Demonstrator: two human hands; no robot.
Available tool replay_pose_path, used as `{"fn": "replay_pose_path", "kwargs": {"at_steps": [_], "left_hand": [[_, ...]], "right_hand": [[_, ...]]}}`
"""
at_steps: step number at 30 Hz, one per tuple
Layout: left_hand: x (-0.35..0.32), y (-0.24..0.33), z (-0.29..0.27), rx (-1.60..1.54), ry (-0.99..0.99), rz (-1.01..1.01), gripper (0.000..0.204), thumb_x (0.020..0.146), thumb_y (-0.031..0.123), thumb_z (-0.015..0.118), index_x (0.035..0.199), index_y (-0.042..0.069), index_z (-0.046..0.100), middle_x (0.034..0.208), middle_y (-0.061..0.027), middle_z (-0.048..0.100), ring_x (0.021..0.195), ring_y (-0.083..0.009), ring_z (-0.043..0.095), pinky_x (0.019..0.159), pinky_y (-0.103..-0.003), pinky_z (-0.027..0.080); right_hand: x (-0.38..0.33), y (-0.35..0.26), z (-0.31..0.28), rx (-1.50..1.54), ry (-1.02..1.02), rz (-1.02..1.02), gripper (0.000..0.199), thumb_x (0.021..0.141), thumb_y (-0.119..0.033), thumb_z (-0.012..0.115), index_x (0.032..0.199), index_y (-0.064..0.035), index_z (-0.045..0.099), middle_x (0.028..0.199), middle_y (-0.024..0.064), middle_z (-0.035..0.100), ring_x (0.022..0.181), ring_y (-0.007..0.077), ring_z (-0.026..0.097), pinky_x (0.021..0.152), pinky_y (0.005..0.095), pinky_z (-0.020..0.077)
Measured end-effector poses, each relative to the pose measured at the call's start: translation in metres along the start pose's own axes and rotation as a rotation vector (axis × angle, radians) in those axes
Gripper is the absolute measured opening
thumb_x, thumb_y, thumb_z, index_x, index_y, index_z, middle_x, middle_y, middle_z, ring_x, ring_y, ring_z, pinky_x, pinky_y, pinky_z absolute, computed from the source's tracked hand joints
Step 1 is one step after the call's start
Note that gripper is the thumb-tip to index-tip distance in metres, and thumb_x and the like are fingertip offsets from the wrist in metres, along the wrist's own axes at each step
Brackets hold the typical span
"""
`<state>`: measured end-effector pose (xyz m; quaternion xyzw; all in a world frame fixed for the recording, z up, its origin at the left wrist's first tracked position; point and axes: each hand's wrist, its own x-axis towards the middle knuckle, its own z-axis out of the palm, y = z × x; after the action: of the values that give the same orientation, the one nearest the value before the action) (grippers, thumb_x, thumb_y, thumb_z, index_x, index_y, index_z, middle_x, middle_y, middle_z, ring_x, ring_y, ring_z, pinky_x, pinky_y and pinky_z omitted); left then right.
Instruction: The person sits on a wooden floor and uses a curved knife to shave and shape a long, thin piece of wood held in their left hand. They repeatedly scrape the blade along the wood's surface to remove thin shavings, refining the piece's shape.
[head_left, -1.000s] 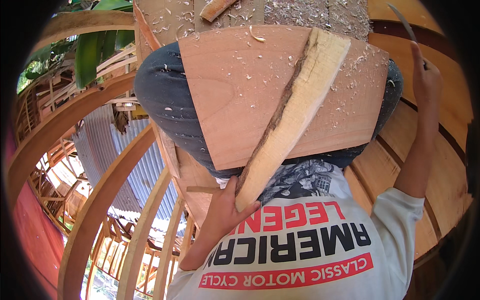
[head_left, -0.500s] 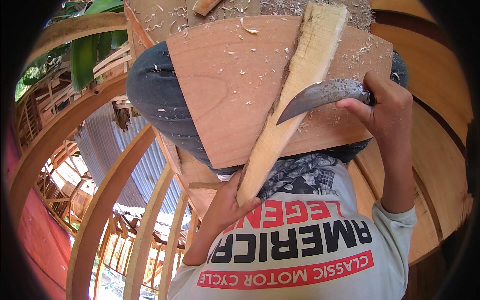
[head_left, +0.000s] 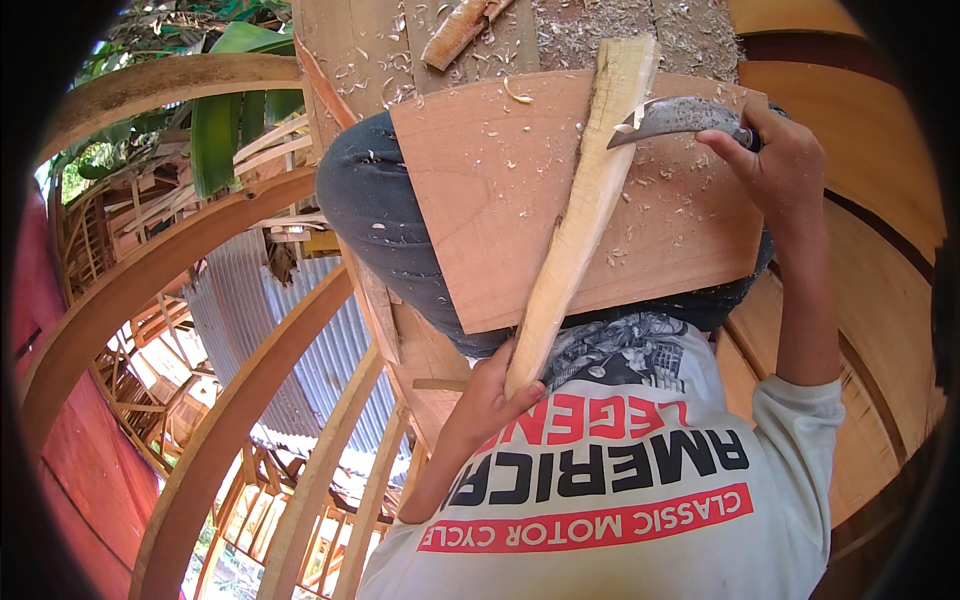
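A long pale wooden stick (head_left: 580, 210) lies slanted across a flat reddish board (head_left: 480, 210) that rests on my lap. My left hand (head_left: 490, 395) grips the stick's near end, just off the board's near edge. My right hand (head_left: 785, 165) holds the handle of a curved metal knife (head_left: 670, 118), with the blade set against the stick's right side near its far end. Wood shavings are scattered over the board.
Curved wooden beams (head_left: 150, 290) sweep past on the left, with corrugated metal sheeting (head_left: 300, 350) behind them. A rough plank (head_left: 520, 40) with shavings and a small wood offcut (head_left: 455, 35) lies beyond the board. Green leaves (head_left: 215, 130) hang at upper left.
My right hand swung down from its raised position, brought the knife onto the stick, and has now moved it up toward the stick's far end. The left hand keeps its grip.
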<state>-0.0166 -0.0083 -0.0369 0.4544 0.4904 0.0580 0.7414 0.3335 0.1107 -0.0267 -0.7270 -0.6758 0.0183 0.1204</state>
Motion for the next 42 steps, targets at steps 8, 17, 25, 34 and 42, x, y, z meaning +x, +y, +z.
{"fn": "replay_pose_path", "kwargs": {"at_steps": [8,17,25,34,42], "left_hand": [[0.0,-0.005,0.009,0.229,0.011,0.132,0.057,0.083,0.035,0.063,0.116,-0.008,0.044,0.084,-0.0245,0.058,0.076,-0.029,0.06,0.07,-0.034,0.046],[0.001,0.002,0.008,0.209,0.02,0.084,0.06,0.082,0.029,0.064,0.125,-0.008,0.042,0.098,-0.0231,0.06,0.091,-0.0286,0.061,0.081,-0.035,0.045],[-0.01,0.006,0.014,0.227,0.068,0.06,0.059,0.084,0.028,0.062,0.126,-0.007,0.041,0.101,-0.0206,0.059,0.092,-0.0227,0.057,0.083,-0.033,0.044],[-0.012,0.001,0.011,0.215,0.063,0.069,0.055,0.083,0.025,0.063,0.124,-0.007,0.044,0.099,-0.0211,0.06,0.092,-0.0235,0.058,0.083,-0.033,0.044],[-0.014,0.004,0.01,0.231,0.058,0.068,0.057,0.083,0.029,0.063,0.123,-0.007,0.044,0.096,-0.0227,0.061,0.091,-0.0263,0.061,0.082,-0.034,0.045]], "right_hand": [[0.023,0.102,-0.042,0.073,0.081,0.591,0.073,0.079,-0.069,0.05,0.063,0.0017,0.056,0.048,0.013,0.045,0.047,0.0218,0.042,0.05,0.0359,0.0382],[-0.042,-0.023,-0.015,0.085,-0.094,-0.047,0.063,0.072,-0.064,0.061,0.058,-0.0032,0.059,0.05,0.0147,0.054,0.048,0.0312,0.059,0.044,0.0362,0.0457],[-0.053,-0.047,-0.027,0.158,-0.21,-0.095,0.06,0.073,-0.061,0.062,0.059,-0.003,0.057,0.051,0.0151,0.053,0.05,0.0318,0.058,0.046,0.0372,0.0451],[-0.06,-0.053,-0.028,0.171,-0.22,-0.184,0.06,0.076,-0.062,0.059,0.058,-0.0046,0.06,0.05,0.0145,0.054,0.045,0.0298,0.058,0.043,0.0358,0.0452],[-0.055,-0.051,-0.025,0.152,-0.154,-0.235,0.058,0.079,-0.06,0.057,0.059,-0.0056,0.059,0.052,0.0141,0.055,0.046,0.0302,0.057,0.042,0.0354,0.0448]]}}
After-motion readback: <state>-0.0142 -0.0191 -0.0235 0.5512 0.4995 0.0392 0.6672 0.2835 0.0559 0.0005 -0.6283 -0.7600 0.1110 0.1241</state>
